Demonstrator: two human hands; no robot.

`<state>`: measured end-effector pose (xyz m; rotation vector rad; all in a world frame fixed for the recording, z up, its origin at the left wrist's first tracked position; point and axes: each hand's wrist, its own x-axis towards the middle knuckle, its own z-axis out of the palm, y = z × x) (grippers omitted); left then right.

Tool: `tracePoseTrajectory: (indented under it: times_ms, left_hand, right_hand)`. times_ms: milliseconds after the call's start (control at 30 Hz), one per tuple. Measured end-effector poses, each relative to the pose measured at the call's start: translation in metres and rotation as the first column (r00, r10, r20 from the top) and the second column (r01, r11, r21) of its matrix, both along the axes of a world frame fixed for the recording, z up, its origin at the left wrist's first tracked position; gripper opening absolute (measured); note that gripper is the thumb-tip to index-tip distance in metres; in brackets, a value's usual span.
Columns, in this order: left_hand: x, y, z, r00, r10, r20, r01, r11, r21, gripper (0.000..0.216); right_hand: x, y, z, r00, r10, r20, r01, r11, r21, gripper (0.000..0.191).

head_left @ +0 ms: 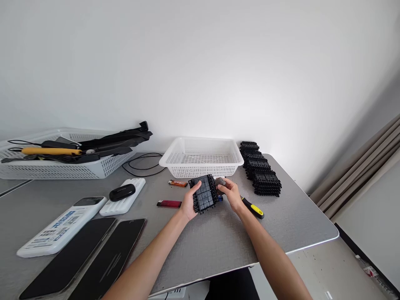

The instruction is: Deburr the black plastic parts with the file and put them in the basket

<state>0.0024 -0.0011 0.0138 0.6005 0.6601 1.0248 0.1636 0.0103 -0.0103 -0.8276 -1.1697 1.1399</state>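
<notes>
My left hand (189, 204) is closed on the left edge of a black plastic part (204, 193), a squarish panel with small teeth along its sides. The thumb lies on its upper face. Just right of the panel, my right hand (231, 195) pinches a small grey, rough-looking pad (220, 182) near the toothed edge; whether the two touch I cannot tell. Under the right wrist lies a tool with a black and yellow handle (253, 208), its far end hidden. A blue bit (220, 198) shows behind the panel.
Stacks of similar black panels (262, 171) stand at the right. A white basket (201, 171) sits behind my hands, with an orange lighter (178, 183) and red lighter (169, 203) nearby. Left are phones (71, 258), power banks (62, 229) and a filled basket (78, 170).
</notes>
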Motion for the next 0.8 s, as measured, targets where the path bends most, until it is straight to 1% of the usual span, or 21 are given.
tracePoseTrajectory:
  times_ms: [67,133,200,267,333,400,500,567,633,700,800]
  left_hand:
    - [0.0,0.0,-0.001,1.0,-0.013,0.009,0.013,1.0,-0.005,0.051]
    - [0.0,-0.001,-0.001,0.999,-0.044,0.026,0.044,0.999,-0.002,0.053]
    - [0.0,-0.002,0.001,0.997,-0.071,0.041,0.071,0.997,0.01,0.057]
    - [0.0,-0.002,0.003,0.996,-0.077,0.048,0.076,0.997,0.022,0.062]
    - [-0.001,-0.002,0.004,0.997,-0.061,0.047,0.06,0.998,0.028,0.071]
    - [-0.001,-0.002,0.006,0.999,-0.036,0.036,0.035,0.999,0.015,0.079]
    - [-0.002,-0.001,0.006,1.0,0.001,0.004,-0.001,0.999,-0.037,0.088]
    - [-0.002,-0.001,0.006,1.0,-0.001,-0.01,0.001,0.998,-0.066,0.088]
    - [-0.002,-0.001,0.006,1.0,-0.017,0.002,0.017,0.998,-0.062,0.086]
    - [-0.002,-0.002,0.007,0.999,-0.028,0.028,0.029,0.999,-0.039,0.083]
    - [-0.002,-0.003,0.009,0.998,-0.027,0.059,0.028,0.999,-0.025,0.081]
  right_hand:
    - [0.0,0.0,0.0,0.999,-0.03,0.031,0.029,0.999,0.019,0.025]
    - [0.0,0.0,-0.001,0.997,-0.072,0.039,0.071,0.997,0.014,0.029]
    - [0.0,0.001,-0.003,0.989,-0.146,0.038,0.146,0.989,0.003,0.032]
    - [0.002,0.002,-0.003,0.962,-0.265,0.065,0.264,0.964,0.017,0.032]
    - [0.005,0.002,-0.002,0.916,-0.386,0.111,0.383,0.922,0.05,0.033]
    - [0.007,0.001,-0.001,0.878,-0.451,0.158,0.445,0.892,0.074,0.035]
    - [0.007,-0.003,0.001,0.868,-0.438,0.233,0.424,0.899,0.111,0.033]
    - [0.005,-0.006,0.002,0.868,-0.402,0.291,0.363,0.914,0.182,0.03]
    - [0.003,-0.009,0.002,0.863,-0.373,0.34,0.292,0.919,0.265,0.029]
    - [0.001,-0.01,0.002,0.87,-0.339,0.358,0.23,0.921,0.316,0.031]
    - [0.001,-0.01,0.002,0.911,-0.265,0.315,0.163,0.935,0.316,0.036]
